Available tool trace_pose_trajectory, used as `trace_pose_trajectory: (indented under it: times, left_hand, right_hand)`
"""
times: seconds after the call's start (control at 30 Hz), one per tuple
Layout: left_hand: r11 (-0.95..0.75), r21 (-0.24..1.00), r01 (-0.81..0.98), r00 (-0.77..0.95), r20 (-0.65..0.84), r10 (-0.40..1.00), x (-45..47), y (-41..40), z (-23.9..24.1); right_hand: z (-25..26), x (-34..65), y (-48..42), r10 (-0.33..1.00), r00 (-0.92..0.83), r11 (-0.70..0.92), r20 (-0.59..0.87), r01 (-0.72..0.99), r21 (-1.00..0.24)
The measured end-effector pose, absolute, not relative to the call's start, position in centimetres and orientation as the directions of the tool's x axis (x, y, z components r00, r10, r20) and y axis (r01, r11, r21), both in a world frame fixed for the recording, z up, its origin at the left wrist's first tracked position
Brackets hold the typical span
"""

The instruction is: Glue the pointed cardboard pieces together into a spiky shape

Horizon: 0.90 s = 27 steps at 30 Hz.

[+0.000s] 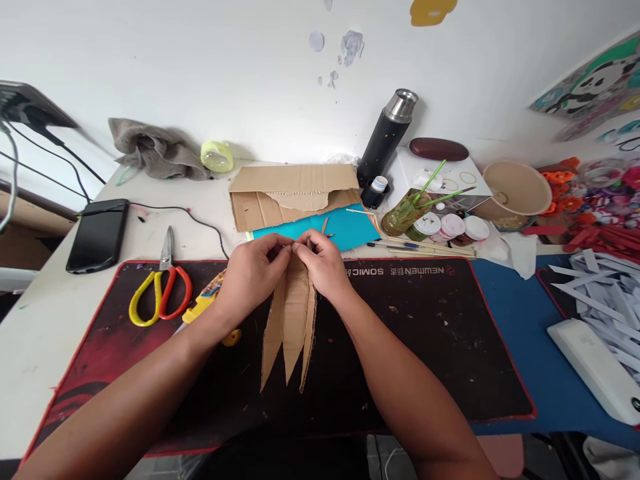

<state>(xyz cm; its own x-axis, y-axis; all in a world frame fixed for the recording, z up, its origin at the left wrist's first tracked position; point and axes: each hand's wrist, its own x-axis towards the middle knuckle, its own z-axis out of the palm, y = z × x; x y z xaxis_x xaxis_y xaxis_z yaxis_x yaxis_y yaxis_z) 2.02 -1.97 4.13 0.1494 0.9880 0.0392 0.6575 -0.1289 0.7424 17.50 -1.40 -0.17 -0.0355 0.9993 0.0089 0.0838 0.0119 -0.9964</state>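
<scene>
Both hands meet over the dark mat, pinching the upper end of a piece of cut cardboard (295,313). Three pointed strips of the cardboard hang down toward me. My left hand (255,270) grips it from the left, thumb and fingers pressed together at the top edge. From the other side my right hand (324,263) holds the same top end, its fingers curled around the edge. The fingertips nearly touch and hide the top of the cardboard. Beside my left wrist lies a yellow tool (196,311), partly covered by the arm.
Scissors (167,287) with yellow and red handles lie left on the mat (410,347). A phone (97,235) is farther left. Behind my hands are folded cardboard (300,180) and blue paper (345,230). A black thermos (383,143), small jars (453,227) and white paper strips (603,293) stand or lie right.
</scene>
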Motion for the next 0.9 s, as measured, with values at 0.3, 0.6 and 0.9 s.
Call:
trace_pose_trajectory:
  times: [0.3,0.6,0.9]
  left_hand:
    - [-0.159,0.744,0.649,0.162,0.069,0.984,2.55,-1.12,3.87]
    - [-0.168,0.741,0.650,0.142,0.099,0.985,2.33,-1.50,3.40]
    - [-0.183,0.737,0.651,0.146,0.116,0.982,2.24,-1.72,3.39]
  right_hand:
    - [-0.20,17.76,-0.78,1.000,-0.004,0.000,-0.001,0.090,-0.996]
    - [-0.59,17.55,-0.81,1.000,-0.015,-0.002,-0.002,0.013,-1.000]
    - [-0.64,17.46,-0.89,1.000,-0.006,0.006,0.006,-0.034,-0.999]
